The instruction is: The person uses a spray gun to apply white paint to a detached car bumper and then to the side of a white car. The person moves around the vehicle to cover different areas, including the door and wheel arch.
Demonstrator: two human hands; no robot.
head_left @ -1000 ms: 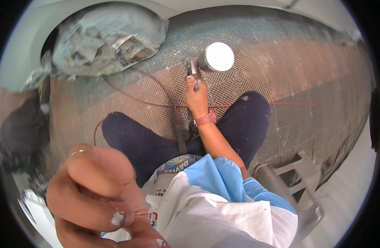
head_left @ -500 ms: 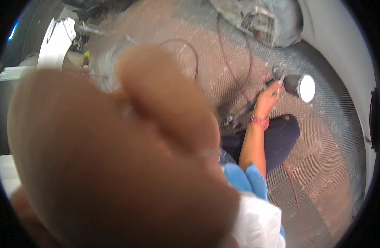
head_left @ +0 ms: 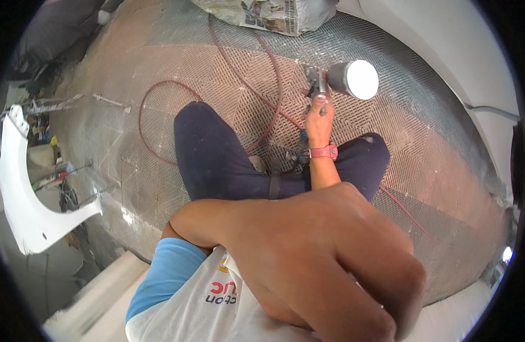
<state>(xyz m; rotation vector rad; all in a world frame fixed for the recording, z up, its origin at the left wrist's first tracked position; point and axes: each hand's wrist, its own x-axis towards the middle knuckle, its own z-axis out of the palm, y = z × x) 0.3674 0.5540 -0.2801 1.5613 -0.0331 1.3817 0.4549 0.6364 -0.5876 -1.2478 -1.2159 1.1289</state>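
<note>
My right hand, a red watch at its wrist, is closed round a metal spray gun held out above the floor. A dark grey cup with a round white end sticks out from the gun toward the right. Close to the camera, my left hand fills the lower middle, its back uppermost and its fingers bent down. The fingertips and anything in them are hidden below the lower edge.
A red air hose loops over the grooved floor. At the left hangs a white curved car fender. A paper-covered bundle lies at the far edge, and a large pale panel rises at the right.
The view has swung so that both bent legs and the fender show more fully. My left hand has shifted from the left to the lower middle. The spray gun stays in my right hand.
</note>
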